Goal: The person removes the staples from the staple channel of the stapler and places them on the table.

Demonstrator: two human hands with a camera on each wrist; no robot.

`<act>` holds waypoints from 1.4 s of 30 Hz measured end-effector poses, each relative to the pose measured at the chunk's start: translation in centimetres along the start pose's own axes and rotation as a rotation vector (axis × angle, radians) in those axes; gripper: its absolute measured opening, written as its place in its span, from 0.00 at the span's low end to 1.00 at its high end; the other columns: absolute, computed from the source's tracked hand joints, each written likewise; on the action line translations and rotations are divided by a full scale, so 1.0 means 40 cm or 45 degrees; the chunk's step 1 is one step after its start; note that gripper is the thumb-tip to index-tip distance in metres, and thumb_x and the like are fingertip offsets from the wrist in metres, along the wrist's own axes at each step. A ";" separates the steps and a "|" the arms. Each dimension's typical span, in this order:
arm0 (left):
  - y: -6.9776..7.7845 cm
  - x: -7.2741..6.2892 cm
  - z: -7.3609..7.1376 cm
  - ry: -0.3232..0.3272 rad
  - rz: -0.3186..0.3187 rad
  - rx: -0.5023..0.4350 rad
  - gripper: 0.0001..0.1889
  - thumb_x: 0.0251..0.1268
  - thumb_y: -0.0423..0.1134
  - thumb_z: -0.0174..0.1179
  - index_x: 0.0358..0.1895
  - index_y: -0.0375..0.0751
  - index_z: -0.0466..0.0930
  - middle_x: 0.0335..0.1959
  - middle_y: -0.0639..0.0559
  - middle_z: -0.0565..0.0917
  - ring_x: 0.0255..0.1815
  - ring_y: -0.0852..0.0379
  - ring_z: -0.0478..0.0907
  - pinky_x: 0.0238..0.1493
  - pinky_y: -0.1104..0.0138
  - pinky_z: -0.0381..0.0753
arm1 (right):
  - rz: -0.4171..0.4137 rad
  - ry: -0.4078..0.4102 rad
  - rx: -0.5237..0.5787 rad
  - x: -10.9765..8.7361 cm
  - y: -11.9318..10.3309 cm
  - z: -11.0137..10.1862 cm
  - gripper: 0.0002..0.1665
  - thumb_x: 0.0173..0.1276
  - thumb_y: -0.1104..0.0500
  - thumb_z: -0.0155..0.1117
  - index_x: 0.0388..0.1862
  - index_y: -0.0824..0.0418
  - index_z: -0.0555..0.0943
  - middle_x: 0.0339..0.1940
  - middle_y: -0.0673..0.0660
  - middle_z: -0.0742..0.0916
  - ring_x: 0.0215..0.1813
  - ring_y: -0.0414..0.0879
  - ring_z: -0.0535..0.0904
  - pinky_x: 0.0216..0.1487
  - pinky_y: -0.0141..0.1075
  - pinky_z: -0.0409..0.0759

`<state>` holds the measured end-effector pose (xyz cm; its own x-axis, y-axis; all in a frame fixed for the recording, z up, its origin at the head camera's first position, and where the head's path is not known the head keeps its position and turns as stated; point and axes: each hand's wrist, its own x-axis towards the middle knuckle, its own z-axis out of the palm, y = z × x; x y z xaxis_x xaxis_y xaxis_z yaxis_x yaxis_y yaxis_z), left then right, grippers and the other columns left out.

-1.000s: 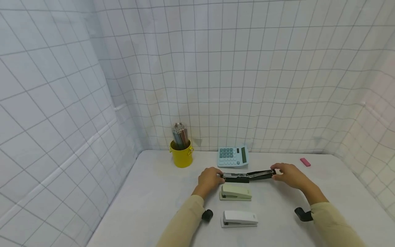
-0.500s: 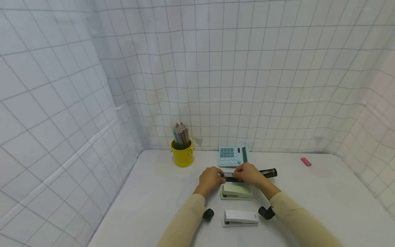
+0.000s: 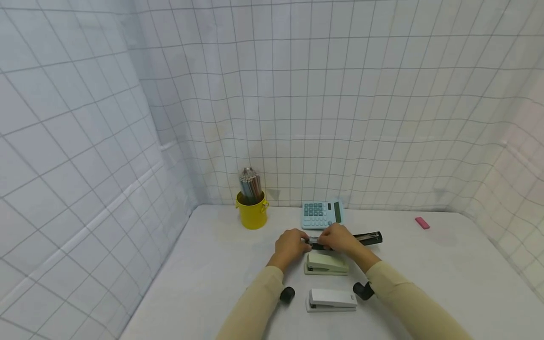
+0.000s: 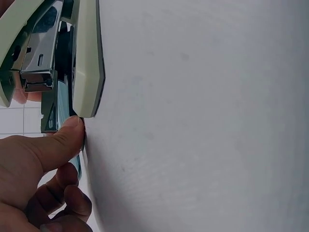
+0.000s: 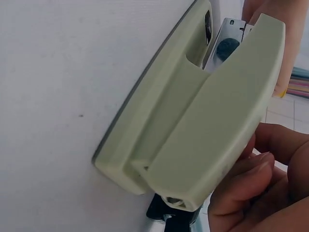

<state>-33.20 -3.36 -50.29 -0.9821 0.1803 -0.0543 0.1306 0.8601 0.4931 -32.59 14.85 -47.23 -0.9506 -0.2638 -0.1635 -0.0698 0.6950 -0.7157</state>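
A black stapler (image 3: 370, 238) lies swung wide open on the table, its metal insides facing up. My left hand (image 3: 291, 245) pinches its left end between thumb and fingers; in the left wrist view the thumb (image 4: 65, 142) presses against the dark base. Bent over the metal magazine is my right hand (image 3: 337, 237), thumb and fingertips pinching there and covering the stapler's middle. Just in front of both hands stands a pale green stapler (image 3: 325, 265), which hides much of the right fingers (image 5: 246, 183) in the right wrist view.
Nearer me lies a white stapler (image 3: 331, 299). Behind the hands is a light blue calculator (image 3: 315, 222). A yellow bucket (image 3: 252, 217) with a bundle of pencils (image 3: 250, 185) stands at the back left. A pink eraser-like block (image 3: 422, 223) lies at the back right.
My right hand has let go of the black stapler's right end and moved left to its metal magazine. The left hand stays at the left end.
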 end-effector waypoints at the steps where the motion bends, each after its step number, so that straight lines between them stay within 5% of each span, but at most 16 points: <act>1: 0.000 0.000 -0.001 0.000 -0.002 0.001 0.15 0.58 0.45 0.75 0.48 0.49 0.90 0.47 0.52 0.88 0.48 0.49 0.83 0.45 0.53 0.81 | 0.006 -0.007 0.053 0.001 0.002 -0.001 0.12 0.71 0.58 0.64 0.36 0.65 0.89 0.20 0.51 0.82 0.21 0.41 0.71 0.24 0.32 0.68; 6: 0.002 -0.001 -0.003 -0.009 -0.006 0.003 0.15 0.58 0.45 0.75 0.49 0.49 0.90 0.47 0.51 0.88 0.48 0.49 0.83 0.46 0.53 0.81 | 0.077 -0.029 0.357 0.003 0.018 -0.006 0.11 0.69 0.62 0.64 0.35 0.69 0.87 0.19 0.52 0.81 0.16 0.38 0.63 0.18 0.30 0.60; 11: 0.000 0.001 0.000 -0.007 -0.002 0.008 0.15 0.58 0.44 0.75 0.49 0.49 0.90 0.48 0.51 0.88 0.49 0.49 0.83 0.47 0.53 0.81 | 0.084 -0.004 0.454 0.005 0.020 -0.005 0.10 0.71 0.61 0.64 0.36 0.69 0.85 0.20 0.52 0.81 0.18 0.38 0.67 0.19 0.30 0.63; 26: -0.003 -0.001 0.000 0.009 0.009 0.006 0.15 0.59 0.45 0.75 0.49 0.50 0.90 0.47 0.51 0.88 0.46 0.49 0.83 0.42 0.54 0.81 | 0.072 0.068 0.404 0.022 -0.018 0.006 0.04 0.68 0.66 0.68 0.37 0.67 0.82 0.30 0.57 0.84 0.26 0.44 0.80 0.26 0.34 0.81; 32: -0.009 0.000 0.005 0.022 0.028 0.001 0.15 0.58 0.45 0.75 0.49 0.49 0.90 0.44 0.51 0.88 0.42 0.51 0.82 0.39 0.56 0.80 | 0.045 0.035 0.370 0.030 -0.030 0.014 0.11 0.70 0.66 0.64 0.48 0.70 0.83 0.34 0.59 0.85 0.28 0.45 0.81 0.28 0.36 0.82; 42: -0.006 0.000 0.000 0.025 0.027 -0.001 0.15 0.58 0.44 0.75 0.49 0.49 0.90 0.46 0.50 0.89 0.45 0.49 0.84 0.41 0.54 0.81 | 0.023 0.006 0.272 0.024 -0.037 0.009 0.13 0.67 0.65 0.68 0.49 0.70 0.84 0.32 0.58 0.86 0.31 0.46 0.81 0.32 0.40 0.84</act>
<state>-33.23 -3.57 -50.42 -0.9817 0.1887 -0.0266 0.1511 0.8560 0.4944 -33.27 13.32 -46.57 -0.9527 -0.2488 -0.1747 0.0126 0.5418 -0.8404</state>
